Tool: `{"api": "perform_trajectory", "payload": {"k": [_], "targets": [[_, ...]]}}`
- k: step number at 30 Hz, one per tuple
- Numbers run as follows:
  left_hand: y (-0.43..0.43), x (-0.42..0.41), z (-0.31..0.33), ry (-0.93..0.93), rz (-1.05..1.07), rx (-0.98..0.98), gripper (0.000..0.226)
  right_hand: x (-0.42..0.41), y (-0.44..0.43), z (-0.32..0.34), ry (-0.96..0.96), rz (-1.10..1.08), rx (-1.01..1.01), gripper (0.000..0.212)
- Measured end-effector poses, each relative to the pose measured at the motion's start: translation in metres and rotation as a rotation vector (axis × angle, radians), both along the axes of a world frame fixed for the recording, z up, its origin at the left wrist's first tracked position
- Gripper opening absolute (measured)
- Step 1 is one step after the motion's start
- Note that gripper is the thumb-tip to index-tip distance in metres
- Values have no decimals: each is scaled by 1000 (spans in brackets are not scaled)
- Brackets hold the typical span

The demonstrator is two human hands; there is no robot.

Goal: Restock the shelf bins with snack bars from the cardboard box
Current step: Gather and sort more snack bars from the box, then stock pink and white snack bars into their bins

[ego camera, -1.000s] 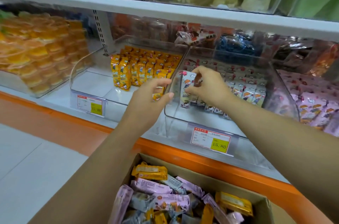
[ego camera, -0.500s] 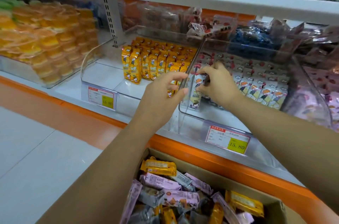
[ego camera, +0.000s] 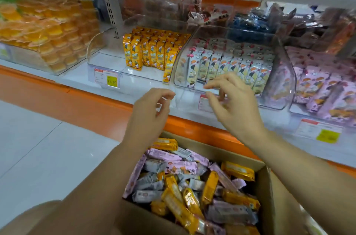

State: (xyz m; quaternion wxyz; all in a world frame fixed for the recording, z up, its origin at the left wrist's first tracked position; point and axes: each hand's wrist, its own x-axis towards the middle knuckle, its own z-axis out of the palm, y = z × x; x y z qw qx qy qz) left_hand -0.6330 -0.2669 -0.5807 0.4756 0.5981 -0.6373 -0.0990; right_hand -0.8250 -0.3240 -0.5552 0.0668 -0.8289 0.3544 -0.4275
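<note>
Shelf bins (ego camera: 285, 88) above the cardboard box (ego camera: 273, 206) look partly filled; many snack bars (ego camera: 192, 186) remain in it. Left hand (ego camera: 148, 111) and right hand (ego camera: 235, 105) hover above it, fingers loose, empty.

Pale grey floor tiles (ego camera: 38, 148) fill the near left, bordered by an orange plinth (ego camera: 77, 103). At far left, orange jelly cups (ego camera: 48, 28) lie heaped. A slotted white upright (ego camera: 110, 9) stands right of them. Dark blue packets (ego camera: 248, 23) sit far back, right of centre.
</note>
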Motion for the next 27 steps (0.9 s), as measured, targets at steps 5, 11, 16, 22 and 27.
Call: {"api": "perform_trajectory", "payload": {"k": [5, 11, 16, 22, 27], "targets": [[33, -6, -54, -83, 8, 363, 15, -45, 47, -67, 80, 37, 170, 15], [37, -21, -77, -327, -58, 599, 28, -92, 48, -138, 481, -53, 649, 26], [19, -20, -104, -468, -146, 823, 37, -100, 46, -173, 681, 27, 904, 39], [13, -28, -124, -583, -160, 873, 40, -72, 50, -189, 795, 55, 949, 46], [12, -30, -135, -718, -159, 866, 41, -63, 46, -187, 698, 40, 928, 24]]}}
